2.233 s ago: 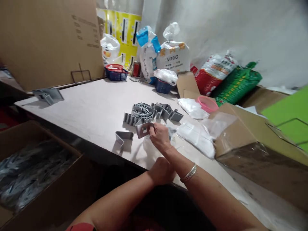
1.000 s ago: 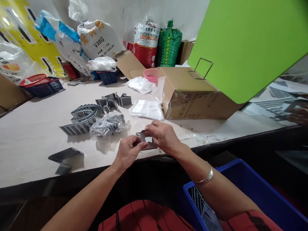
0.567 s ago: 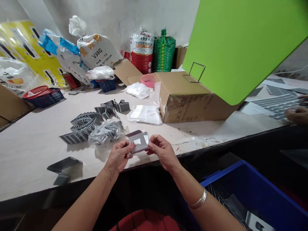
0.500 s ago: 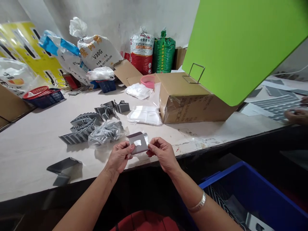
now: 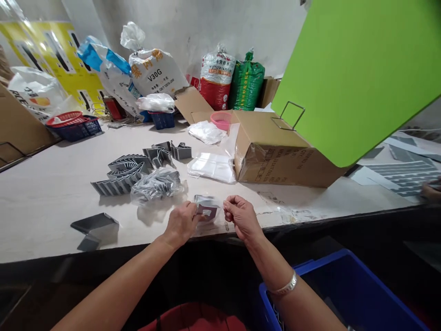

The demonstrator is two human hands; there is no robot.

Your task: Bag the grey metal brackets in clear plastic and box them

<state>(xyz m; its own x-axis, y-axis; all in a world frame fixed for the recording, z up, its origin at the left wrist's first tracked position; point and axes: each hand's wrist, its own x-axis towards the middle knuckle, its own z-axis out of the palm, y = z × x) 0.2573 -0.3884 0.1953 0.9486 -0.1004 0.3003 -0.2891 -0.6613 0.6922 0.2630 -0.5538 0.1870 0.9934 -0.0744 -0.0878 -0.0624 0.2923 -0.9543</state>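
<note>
Between thumb and fingers, my left hand [image 5: 182, 221] grips a small dark grey-purple bent plate [image 5: 211, 213] with a light patch or cut-out, just over the table's front edge. Clear film seems to surround the plate, though motion blurs it. To its right, my right hand [image 5: 242, 216] is closed in a pinch; whatever its fingertips hold is too thin to make out. Left of my hands lie a clear plastic bag of grey pieces [image 5: 156, 185] and a row of bent grey plates [image 5: 120, 174]. A separate bent dark plate [image 5: 94, 227] rests nearer the front edge.
A stack of clear plastic bags [image 5: 212, 167] lies beside a cardboard box [image 5: 292, 163], under a leaning green board [image 5: 354, 73]. Below the table at right stands a blue bin [image 5: 344, 257]. Another person's hand [image 5: 431, 189] shows at the far right.
The plate has tipped and turned in my left hand, which has rolled over with its back upward. My right hand has come away from the plate to the right. The view has shifted left.
</note>
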